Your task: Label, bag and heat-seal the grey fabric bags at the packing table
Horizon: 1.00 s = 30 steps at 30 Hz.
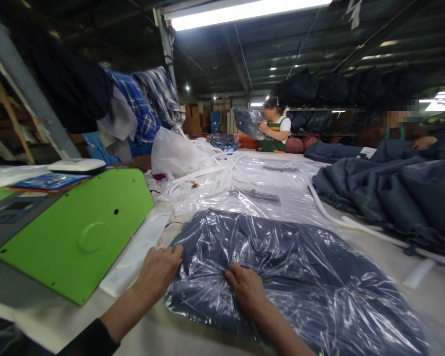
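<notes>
Workshop interior, dark ceiling with strip lights; long pale bench [437,291] running from near to far.

Far left: plaid shirts [148,99] and dark cloth hung on a rack.
Near left: green machine [77,232] on the bench, a white device [77,165] and a blue booklet [50,181] lying on top of it.
Just right of the machine: flat white strip [137,254] on the bench.
Left hand [157,269]: fingers curled, pinching the left near edge of the bagged garment.
Near centre: bagged garment [282,267], dark blue cloth inside a clear crinkled plastic bag, lying flat on the bench.
Right hand [246,287]: resting on the bag close beside the left hand, fingers bent and gripping the plastic.
Centre, farther off: empty clear bags [267,188] and white plastic tubing [207,178].
Far centre: a person [276,129] holding up a bagged item.
Right: stack of dark garments [400,193], unbagged; a second person's hand [424,142] beyond it.
</notes>
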Each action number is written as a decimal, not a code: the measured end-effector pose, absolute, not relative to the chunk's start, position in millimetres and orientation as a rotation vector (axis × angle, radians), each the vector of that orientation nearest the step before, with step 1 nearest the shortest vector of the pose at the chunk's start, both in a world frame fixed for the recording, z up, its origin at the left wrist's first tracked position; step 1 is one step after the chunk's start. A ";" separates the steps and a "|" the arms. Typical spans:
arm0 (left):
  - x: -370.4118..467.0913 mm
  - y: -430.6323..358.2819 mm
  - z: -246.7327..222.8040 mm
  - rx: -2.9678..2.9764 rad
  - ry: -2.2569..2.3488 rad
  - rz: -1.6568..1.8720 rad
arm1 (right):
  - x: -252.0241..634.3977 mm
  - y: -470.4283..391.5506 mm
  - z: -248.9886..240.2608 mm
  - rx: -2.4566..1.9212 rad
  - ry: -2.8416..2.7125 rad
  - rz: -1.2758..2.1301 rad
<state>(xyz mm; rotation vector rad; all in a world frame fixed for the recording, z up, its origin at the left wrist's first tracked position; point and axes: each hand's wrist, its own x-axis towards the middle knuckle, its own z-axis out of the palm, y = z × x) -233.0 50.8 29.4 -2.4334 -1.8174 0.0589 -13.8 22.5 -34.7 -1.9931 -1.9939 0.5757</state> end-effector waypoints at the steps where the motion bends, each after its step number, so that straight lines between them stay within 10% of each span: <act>1: -228.6 45.9 26.1 -2.409 -1.719 -0.012 | -14.1 22.3 -34.4 -1.999 -1.993 0.572; 7: -202.4 27.3 -26.1 -2.557 -0.602 -0.547 | -18.0 20.1 -28.0 -2.022 -1.997 0.609; 18: -204.8 35.3 -36.6 -2.526 -0.762 -0.378 | 56.5 36.9 8.9 -1.769 -2.242 1.006; 30: -206.2 36.4 -43.6 -2.564 -0.838 -0.309 | 55.1 19.9 -32.8 -1.930 -2.286 0.320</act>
